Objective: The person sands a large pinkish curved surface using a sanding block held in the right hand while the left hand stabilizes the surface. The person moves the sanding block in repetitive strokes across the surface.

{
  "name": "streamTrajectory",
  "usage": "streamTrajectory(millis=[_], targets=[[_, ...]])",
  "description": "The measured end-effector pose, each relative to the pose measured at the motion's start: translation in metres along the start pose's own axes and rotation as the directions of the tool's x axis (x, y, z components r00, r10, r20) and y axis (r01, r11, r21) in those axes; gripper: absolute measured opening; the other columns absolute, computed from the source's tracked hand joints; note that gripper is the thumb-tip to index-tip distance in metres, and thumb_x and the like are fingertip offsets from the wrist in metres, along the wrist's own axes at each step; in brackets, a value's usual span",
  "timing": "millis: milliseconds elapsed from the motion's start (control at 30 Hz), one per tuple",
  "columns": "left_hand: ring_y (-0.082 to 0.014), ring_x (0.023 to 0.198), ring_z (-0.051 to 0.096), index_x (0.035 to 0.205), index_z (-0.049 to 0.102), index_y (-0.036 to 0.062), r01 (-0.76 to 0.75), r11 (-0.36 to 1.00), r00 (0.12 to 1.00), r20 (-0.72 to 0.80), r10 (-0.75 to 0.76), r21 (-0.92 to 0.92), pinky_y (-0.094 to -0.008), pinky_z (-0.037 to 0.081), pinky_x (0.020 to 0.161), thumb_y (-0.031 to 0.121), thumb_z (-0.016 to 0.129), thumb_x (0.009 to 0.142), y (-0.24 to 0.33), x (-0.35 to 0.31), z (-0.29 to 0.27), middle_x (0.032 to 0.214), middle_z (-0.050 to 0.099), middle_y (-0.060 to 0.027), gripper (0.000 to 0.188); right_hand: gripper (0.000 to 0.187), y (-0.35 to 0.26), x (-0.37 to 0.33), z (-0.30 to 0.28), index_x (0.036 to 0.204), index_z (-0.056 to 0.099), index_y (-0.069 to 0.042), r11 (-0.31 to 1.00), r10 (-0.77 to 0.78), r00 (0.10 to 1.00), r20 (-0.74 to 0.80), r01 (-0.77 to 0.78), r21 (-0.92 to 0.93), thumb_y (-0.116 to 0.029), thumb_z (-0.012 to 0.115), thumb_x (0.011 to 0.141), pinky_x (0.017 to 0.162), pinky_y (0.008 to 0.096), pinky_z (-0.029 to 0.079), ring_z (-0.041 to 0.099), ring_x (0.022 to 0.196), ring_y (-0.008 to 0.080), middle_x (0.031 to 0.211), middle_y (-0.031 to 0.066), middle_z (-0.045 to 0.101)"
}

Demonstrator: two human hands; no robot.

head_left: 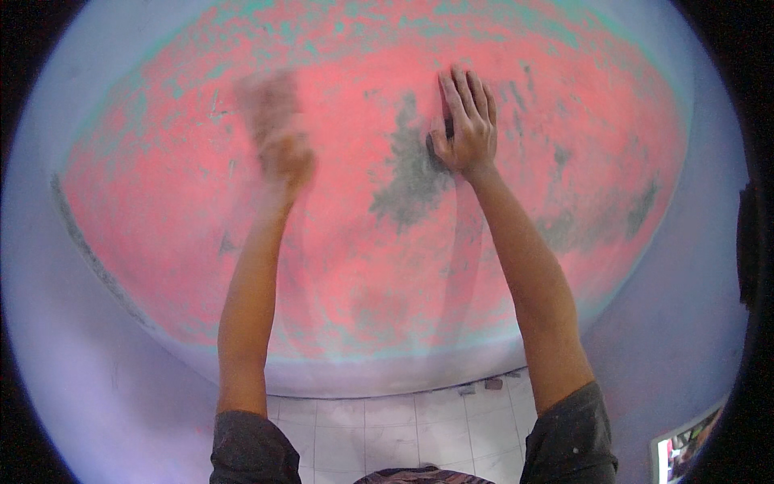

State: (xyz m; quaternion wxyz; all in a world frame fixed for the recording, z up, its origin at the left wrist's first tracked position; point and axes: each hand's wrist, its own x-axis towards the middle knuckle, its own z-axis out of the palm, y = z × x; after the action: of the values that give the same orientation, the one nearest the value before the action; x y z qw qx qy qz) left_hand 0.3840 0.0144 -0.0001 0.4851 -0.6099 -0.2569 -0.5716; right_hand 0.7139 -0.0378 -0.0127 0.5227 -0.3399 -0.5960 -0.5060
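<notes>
Two bare hands at a broad, pink-painted surface with teal flecks (pixel 339 153), of a material that cannot be determined. The surface lies directly beneath the right hand (pixel 472 129) and extends beyond both hands on every side. Right hand: laid flat, fingers straight and close together, pointing away from the body. A small black form (pixel 437 155) shows beside its thumb; whether this is a pad partly covered by the palm or only deep shadow cannot be told. Left hand (pixel 278 133): well apart, to the left of the right hand, and strongly blurred; whether it is flat or curled around something cannot be told. A ragged, dark grey patch (pixel 403 189) spreads just left of and below the right hand.

Handling, judged from appearance: the surface is probably stiff and too large and heavy to shift by hand. Its mottled coat looks dry and matt, perhaps powdery, so a palm may slide easily over it; the thin colour layers are likely the fragile part. No handle shows near either hand. Broad palm contact suits the face; the smooth, pale band (pixel 395 375) below both hands, bordering the white floor tiles (pixel 391 436), offers the nearest edge.
</notes>
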Motion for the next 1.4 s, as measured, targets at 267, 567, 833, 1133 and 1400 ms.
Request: streamTrajectory(millis=[267, 567, 833, 1133, 1400], targets=[[-0.0395, 0.155, 0.019, 0.162, 0.02, 0.0034, 0.61, 0.786, 0.791, -0.138, -0.597, 0.097, -0.051, 0.011, 0.127, 0.022, 0.039, 0.104, -0.067, 0.01, 0.006, 0.168, 0.023, -0.017, 0.064, 0.066, 0.004, -0.002, 0.001, 0.15, 0.049, -0.008, 1.0, -0.031, 0.999, -0.044, 0.031, 0.002, -0.029, 0.054, 0.087, 0.122, 0.0521, 0.026, 0.039, 0.146, 0.0369, 0.157, 0.0151, 0.045], [-0.0365, 0.156, 0.015, 0.158, 0.037, 0.0054, 0.005, 0.97, 0.984, 0.175, 0.039, -0.244, -0.0506, 0.005, 0.128, 0.008, 0.041, 0.095, 0.077, 0.02, 0.041, 0.168, 0.026, -0.014, 0.063, 0.072, 0.02, -0.009, 0.011, 0.148, 0.051, -0.008, 1.0, -0.023, 0.999, -0.039, 0.023, 0.004, -0.028, 0.057, 0.08, 0.122, 0.0515, 0.026, 0.04, 0.145, 0.0367, 0.155, 0.0141, 0.048], [-0.0357, 0.157, 0.009, 0.163, 0.017, 0.0078, 0.658, 0.746, 0.745, -0.231, -0.626, 0.103, -0.0562, 0.002, 0.126, 0.018, 0.041, 0.103, -0.101, -0.005, 0.033, 0.171, 0.016, -0.0128, 0.066, 0.071, 0.011, -0.006, 0.026, 0.147, 0.053, -0.009, 1.0, 0.024, 0.999, -0.043, -0.023, 0.012, -0.027, 0.057, 0.078, 0.123, 0.0504, 0.026, 0.04, 0.147, 0.0347, 0.154, 0.0138, 0.049], [-0.0333, 0.156, 0.017, 0.16, 0.03, 0.0049, 0.022, 0.982, 0.998, 0.069, -0.01, -0.185, -0.0489, 0.009, 0.128, 0.021, 0.045, 0.099, 0.115, 0.024, 0.057, 0.168, 0.026, -0.0135, 0.064, 0.067, 0.02, -0.012, 0.018, 0.147, 0.053, -0.01, 0.999, 0.023, 0.998, -0.06, -0.021, 0.033, -0.028, 0.055, 0.083, 0.122, 0.0504, 0.027, 0.041, 0.146, 0.0335, 0.154, 0.0118, 0.05], [-0.0324, 0.157, 0.014, 0.161, 0.027, 0.0077, 0.521, 0.853, 0.853, -0.052, -0.519, 0.036, -0.049, 0.003, 0.128, 0.018, 0.039, 0.104, 0.0, 0.006, 0.038, 0.169, 0.022, -0.012, 0.06, 0.069, 0.019, -0.013, 0.013, 0.148, 0.051, -0.009, 1.0, 0.011, 0.998, -0.059, -0.01, 0.021, -0.028, 0.057, 0.082, 0.122, 0.0508, 0.027, 0.039, 0.147, 0.0345, 0.156, 0.0113, 0.048]])
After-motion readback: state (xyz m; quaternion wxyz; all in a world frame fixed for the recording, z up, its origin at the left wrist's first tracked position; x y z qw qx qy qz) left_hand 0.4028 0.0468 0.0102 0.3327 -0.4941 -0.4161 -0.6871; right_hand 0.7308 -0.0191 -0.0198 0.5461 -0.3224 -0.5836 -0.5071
